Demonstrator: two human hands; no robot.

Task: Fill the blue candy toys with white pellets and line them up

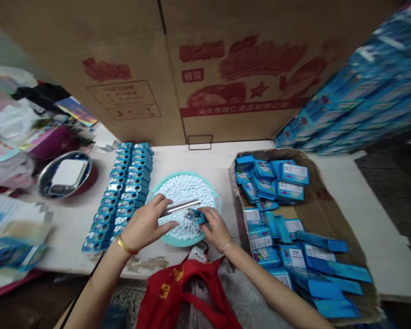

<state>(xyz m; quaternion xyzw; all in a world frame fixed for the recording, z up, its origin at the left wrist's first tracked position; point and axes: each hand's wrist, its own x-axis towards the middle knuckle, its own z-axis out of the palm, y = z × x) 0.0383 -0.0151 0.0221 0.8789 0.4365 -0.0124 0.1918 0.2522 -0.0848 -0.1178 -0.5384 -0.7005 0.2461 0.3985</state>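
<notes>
The left hand (145, 224) is half closed, and a steel tube (181, 207) is pinched in its fingers, held level over the bowl. The right hand (216, 228) is curled round a small blue packet (197, 216), gripped just beside the tube's far end; whether the two touch can't be told from this angle. Both hands are held right above a teal bowl (178, 242) heaped with white tablets (187, 192).

Two rows of blue packets (130, 183) are lined up on the table (205, 157) left of the bowl, and a cardboard tray (239, 201) loaded with loose blue boxes (270, 183) is set to the right. A steel dish (46, 180) is sat further left, a red bag (178, 292) is seen below the table edge, and a big printed carton (253, 68) is stood behind it all.
</notes>
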